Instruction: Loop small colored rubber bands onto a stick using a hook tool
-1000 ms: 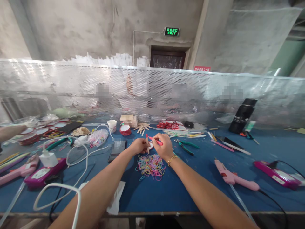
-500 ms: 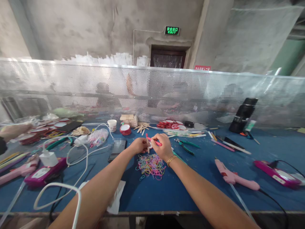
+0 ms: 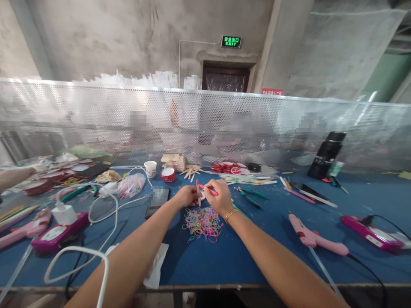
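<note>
My left hand (image 3: 188, 195) is closed on an upright flat wooden stick (image 3: 198, 197) in the middle of the table. Close beside it, my right hand (image 3: 220, 194), with a gold bracelet at the wrist, grips a pink-red pen (image 3: 212, 192). The pen's far end points at the upper part of the stick; whether they touch is too small to tell. Part of a small white, red-edged disc (image 3: 202, 195) shows behind the stick. Just below both hands lies a pile of small colourful loops (image 3: 203, 224).
Left are a phone (image 3: 158, 202), looping white cables, a purple power strip (image 3: 59, 233) and another person's arm (image 3: 14, 177). Right lie green-handled pliers (image 3: 252, 196), a pink glue gun (image 3: 317, 239) and a black bottle (image 3: 326, 156). A perforated metal screen (image 3: 180, 115) borders the back.
Another person's arm has reached further into view at the far left. My two hands, the stick and the pen look almost the same; the whole view has shifted very slightly.
</note>
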{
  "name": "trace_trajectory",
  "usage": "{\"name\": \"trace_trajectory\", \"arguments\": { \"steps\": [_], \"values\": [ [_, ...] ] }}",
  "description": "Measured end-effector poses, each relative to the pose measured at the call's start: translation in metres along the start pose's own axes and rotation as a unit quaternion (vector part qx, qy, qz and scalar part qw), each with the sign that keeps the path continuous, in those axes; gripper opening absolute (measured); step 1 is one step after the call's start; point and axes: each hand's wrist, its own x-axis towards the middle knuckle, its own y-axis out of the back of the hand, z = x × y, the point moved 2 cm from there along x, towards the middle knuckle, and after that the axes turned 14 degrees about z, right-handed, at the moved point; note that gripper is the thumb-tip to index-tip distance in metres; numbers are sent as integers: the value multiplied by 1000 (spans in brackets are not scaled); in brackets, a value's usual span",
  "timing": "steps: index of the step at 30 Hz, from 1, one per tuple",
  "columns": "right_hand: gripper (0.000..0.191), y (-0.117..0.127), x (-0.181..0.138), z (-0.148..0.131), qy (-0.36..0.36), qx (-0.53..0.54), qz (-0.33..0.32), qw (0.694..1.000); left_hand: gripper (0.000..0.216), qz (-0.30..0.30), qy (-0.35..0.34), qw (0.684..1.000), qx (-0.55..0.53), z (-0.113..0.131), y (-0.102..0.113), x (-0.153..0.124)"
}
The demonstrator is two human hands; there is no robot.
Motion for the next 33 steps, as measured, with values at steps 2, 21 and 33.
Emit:
{"name": "trace_trajectory", "arguments": {
  "steps": [2,21,33],
  "values": [
    [14,0,1,1,-4,-4,6,1000,34,-3,-4,1000,0,-2,0,2],
    [14,-1,-1,-2,13,5,-8,1000,28,1,6,1000,-8,3,0,-4],
    [13,-1,-2,-1,6,-12,-7,1000,27,8,2,1000,14,1,0,-2]
  ]
}}
